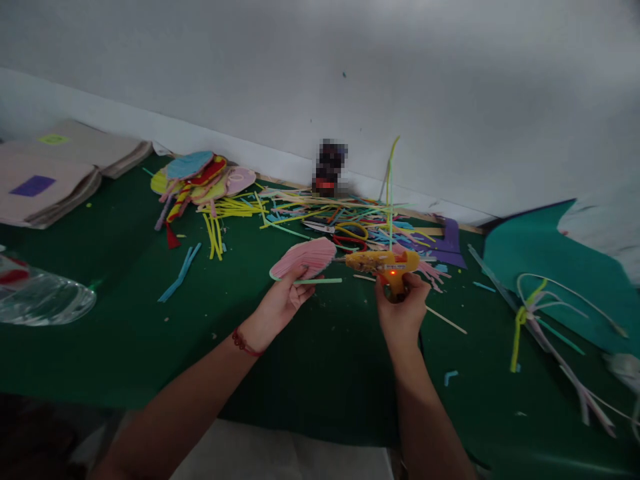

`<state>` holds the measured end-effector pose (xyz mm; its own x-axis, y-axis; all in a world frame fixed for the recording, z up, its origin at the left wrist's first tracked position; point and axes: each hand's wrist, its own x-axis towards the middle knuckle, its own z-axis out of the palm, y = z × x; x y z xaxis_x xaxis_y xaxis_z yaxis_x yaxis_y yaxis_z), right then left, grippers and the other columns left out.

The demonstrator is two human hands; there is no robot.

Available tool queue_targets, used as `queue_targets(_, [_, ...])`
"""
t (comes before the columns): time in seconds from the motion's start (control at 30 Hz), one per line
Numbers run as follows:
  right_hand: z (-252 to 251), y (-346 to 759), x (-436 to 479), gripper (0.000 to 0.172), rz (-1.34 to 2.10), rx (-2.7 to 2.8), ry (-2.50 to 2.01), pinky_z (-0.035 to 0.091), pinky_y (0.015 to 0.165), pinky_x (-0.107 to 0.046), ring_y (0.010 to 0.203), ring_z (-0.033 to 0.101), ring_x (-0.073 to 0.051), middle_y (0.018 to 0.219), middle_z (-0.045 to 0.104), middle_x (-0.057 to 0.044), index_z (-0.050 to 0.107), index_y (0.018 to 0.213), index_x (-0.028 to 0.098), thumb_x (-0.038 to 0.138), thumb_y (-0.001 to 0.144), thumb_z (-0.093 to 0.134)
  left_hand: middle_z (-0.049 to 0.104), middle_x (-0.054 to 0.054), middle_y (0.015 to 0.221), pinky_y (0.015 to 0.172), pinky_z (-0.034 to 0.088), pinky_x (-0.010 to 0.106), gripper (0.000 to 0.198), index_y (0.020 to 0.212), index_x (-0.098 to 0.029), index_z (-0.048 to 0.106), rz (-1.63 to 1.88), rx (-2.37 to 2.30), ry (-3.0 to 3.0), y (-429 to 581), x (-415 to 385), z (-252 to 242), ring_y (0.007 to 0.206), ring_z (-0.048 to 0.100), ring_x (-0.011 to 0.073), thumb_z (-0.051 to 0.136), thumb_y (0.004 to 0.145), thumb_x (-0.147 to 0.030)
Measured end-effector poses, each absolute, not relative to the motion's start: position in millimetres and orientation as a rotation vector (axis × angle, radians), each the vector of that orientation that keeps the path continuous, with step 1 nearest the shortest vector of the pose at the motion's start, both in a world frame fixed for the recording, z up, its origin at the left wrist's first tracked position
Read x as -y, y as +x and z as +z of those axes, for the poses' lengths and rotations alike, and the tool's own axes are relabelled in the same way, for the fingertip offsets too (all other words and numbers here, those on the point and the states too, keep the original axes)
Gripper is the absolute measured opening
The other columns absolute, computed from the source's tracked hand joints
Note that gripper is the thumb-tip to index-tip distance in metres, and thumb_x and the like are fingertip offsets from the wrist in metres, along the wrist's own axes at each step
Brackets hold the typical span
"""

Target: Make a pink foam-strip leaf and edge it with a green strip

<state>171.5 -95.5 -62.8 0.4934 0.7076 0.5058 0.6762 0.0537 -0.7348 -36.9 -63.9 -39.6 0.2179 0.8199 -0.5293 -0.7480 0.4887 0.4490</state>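
My left hand [287, 297] is closed on a pink ribbed oval piece [310, 257] with a pale green strip [325, 281] along its lower edge. The strip's free end sticks out to the right. In my right hand [403, 307] is a yellow hot glue gun [375, 261], its small light glowing orange. The gun's nozzle points left and comes up to the right edge of the pink piece; whether it touches, I cannot tell. Fingers of my right hand wrap round the handle.
Behind lie scissors [320, 227] among many coloured strips [240, 208]. Decorated paper ovals [190, 165] are piled at the back left. A clear plastic bottle [55, 300] lies at the left, below stacked pink packs [45, 180]. A teal sheet [530, 247] is at the right.
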Motion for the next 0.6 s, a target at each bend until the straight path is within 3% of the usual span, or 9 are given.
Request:
queue_targets(0.2, [-58,182,86,0.057,0.126,1.106,-1.762,0.052,0.074,-0.035,0.082,0.065,-0.022,0.099,0.062,-0.009,0.044,0.109,0.02,0.052,0.067,0.068,0.073,0.005,0.078,0.068,0.054,0.023,0.005,0.082,-0.014,0.065,0.982,-0.885,0.352,-42,59,-51,0.071,0.071,0.0156,0.065,0.078,-0.012])
queue_targets(0.37, [-69,216,69,0.059,0.106,1.061,-2.046,0.048,0.08,-0.039,0.095,0.063,-0.029,0.107,0.063,-0.015,0.047,0.112,0.017,0.049,0.066,0.065,0.075,0.009,0.088,0.078,0.055,0.029,0.028,0.095,-0.013,0.068,0.774,-0.987,0.605,-53,52,-65,0.076,0.072,0.0193,0.077,0.069,-0.021])
queue_targets(0.47, [-83,232,62,0.059,0.16,1.087,-2.193,0.047,0.079,-0.039,0.096,0.061,-0.031,0.108,0.063,-0.016,0.048,0.112,0.017,0.048,0.066,0.065,0.075,0.009,0.088,0.077,0.056,0.031,0.033,0.099,-0.014,0.068,0.707,-0.997,0.644,-59,52,-69,0.077,0.072,0.0205,0.078,0.07,-0.025])
queue_targets(0.6, [-98,237,58,0.06,0.143,1.142,-2.171,0.047,0.076,-0.039,0.091,0.06,-0.029,0.101,0.062,-0.014,0.049,0.109,0.016,0.052,0.064,0.067,0.074,0.011,0.08,0.069,0.056,0.027,0.029,0.089,-0.014,0.069,0.719,-1.059,0.669,-73,59,-62,0.074,0.071,0.0205,0.076,0.072,-0.036])
